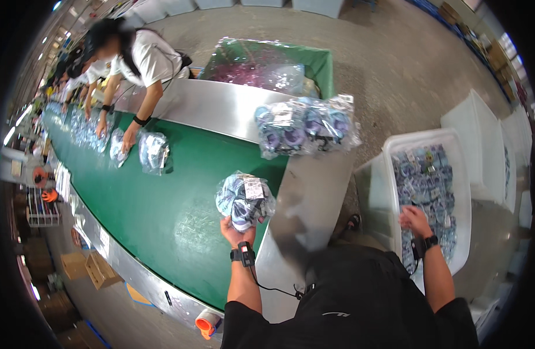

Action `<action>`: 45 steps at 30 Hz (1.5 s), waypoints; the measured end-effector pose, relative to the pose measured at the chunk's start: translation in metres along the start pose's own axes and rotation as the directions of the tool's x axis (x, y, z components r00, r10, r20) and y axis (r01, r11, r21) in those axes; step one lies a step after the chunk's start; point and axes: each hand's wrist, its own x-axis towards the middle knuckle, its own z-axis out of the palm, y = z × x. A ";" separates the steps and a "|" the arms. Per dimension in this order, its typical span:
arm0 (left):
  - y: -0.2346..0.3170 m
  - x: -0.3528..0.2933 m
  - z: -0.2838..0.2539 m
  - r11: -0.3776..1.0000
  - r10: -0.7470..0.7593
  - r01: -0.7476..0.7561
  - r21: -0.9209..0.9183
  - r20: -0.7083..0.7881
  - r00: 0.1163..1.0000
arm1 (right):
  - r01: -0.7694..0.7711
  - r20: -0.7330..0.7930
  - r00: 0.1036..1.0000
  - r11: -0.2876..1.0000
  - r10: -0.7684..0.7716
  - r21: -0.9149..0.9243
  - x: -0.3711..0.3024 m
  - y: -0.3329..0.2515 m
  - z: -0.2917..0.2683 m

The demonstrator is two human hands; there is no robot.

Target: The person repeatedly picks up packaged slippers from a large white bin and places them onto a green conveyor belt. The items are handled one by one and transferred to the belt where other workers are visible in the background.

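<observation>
My left hand [238, 232] grips the near end of a clear plastic bag of blue, purple and dark footwear, apparently clogs [244, 200], with a white label on top. This bag is over the green conveyor belt [192, 215], near its right end. Off to the right, my right hand [416, 221] hovers over a white tub [462, 232] filled with similar bagged pairs [424, 174]. Its fingers are loosely bent and apart, with nothing visible in them. More bagged clogs [305, 125] rest on the metal ledge beyond the belt's end.
A co-worker [154, 61] leans over the belt's far side, hands on bagged pairs [154, 151]; others stand farther along. Behind the ledge is a green bin [322, 70] lined with clear plastic. White tubs [477, 139] stand at right. An orange tape roll [206, 323] hangs by the near belt edge.
</observation>
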 end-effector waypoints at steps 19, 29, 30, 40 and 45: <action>-0.226 -0.117 0.154 0.716 -0.669 0.573 0.400 0.154 0.727 | 0.015 0.563 0.799 0.944 -0.210 0.330 -0.030 -0.126 0.060; -0.308 -0.106 0.163 0.482 -0.720 0.573 0.663 -0.073 0.690 | -0.065 0.586 0.793 0.933 -0.166 0.353 0.010 -0.069 -0.008; -0.312 -0.102 0.160 0.462 -0.741 0.592 0.660 -0.080 0.667 | -0.091 0.557 0.817 0.922 -0.147 0.377 0.013 -0.063 -0.019; -0.311 -0.103 0.106 0.376 -0.401 0.478 0.793 -0.326 0.856 | 0.048 -0.010 0.998 0.697 -0.058 0.716 0.053 -0.007 -0.175; -0.298 -0.112 0.090 0.329 -0.255 0.423 0.844 -0.351 0.901 | 0.379 -0.354 0.922 0.551 -0.156 0.743 0.100 -0.014 -0.258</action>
